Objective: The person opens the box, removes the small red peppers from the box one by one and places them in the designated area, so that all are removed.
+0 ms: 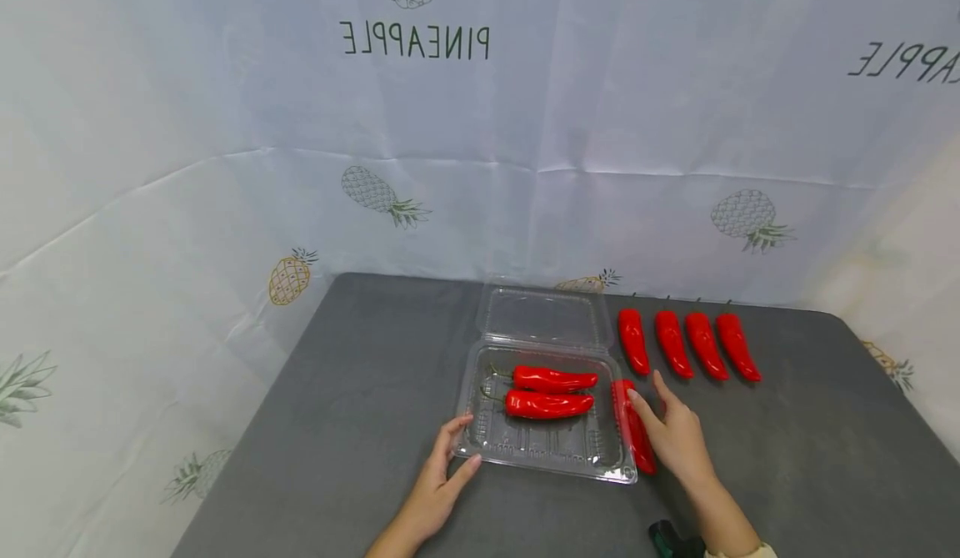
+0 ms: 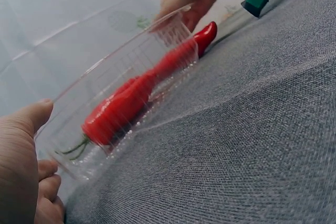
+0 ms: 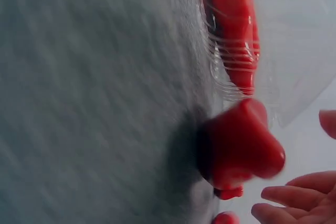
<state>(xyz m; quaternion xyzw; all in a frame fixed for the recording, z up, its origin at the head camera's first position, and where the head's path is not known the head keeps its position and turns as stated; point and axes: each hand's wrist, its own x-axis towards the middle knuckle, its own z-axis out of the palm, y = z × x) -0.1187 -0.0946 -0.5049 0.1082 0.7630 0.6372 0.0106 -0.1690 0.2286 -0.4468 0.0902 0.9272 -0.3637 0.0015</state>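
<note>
A clear plastic clamshell box (image 1: 525, 454) stands with its lid (image 1: 543, 312) folded back. Two red chili peppers (image 1: 551, 404) lie inside it, green stems to the left. My left hand (image 1: 431, 487) holds the box's near left corner between thumb and fingers. Along the box's right wall, on the table, lies another red chili pepper (image 1: 639, 437), partly seen through the clear rim. Over that pepper is my right hand (image 1: 678, 437), thumb and fingers spread apart. In the right wrist view, a gap shows between its fingers (image 3: 294, 196) and the pepper (image 3: 239, 142).
Several more red chili peppers (image 1: 703, 345) form a row at the back right of the grey table (image 1: 360, 374). A white curtain (image 1: 480, 216) with pineapple prints hangs behind the table. A dark and green band (image 1: 663, 537) shows by the right wrist.
</note>
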